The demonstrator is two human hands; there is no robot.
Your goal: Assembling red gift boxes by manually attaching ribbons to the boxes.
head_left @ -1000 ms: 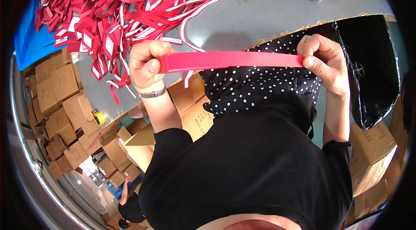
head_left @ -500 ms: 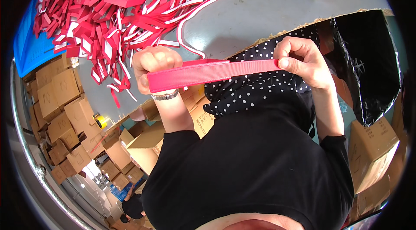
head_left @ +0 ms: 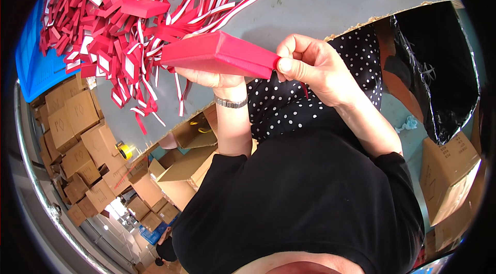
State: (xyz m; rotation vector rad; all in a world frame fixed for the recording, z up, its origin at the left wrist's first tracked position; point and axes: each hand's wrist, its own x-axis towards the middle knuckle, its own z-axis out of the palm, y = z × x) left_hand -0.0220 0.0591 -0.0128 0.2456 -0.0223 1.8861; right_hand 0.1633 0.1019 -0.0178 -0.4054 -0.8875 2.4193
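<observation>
Head view shows one red box piece (head_left: 219,54) held up between my two hands: my left hand (head_left: 212,75) grips it from underneath, my right hand (head_left: 310,67) pinches its right end. Behind it on the grey counter (head_left: 310,5), one heap of red-and-white strips (head_left: 119,31), too many to count. Stacked cardboard cartons (head_left: 77,139) sit closed, contents hidden.

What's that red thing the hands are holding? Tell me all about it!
The red piece looks like a flat, long box part made of stiff card or paper, with a smooth, plain red face and a thin side edge showing. It is held in the air above the grey table, tilted so that one end sits lower. The left hand holds it from beneath, and the right hand pinches its lower end with the thumb and fingers.
</observation>
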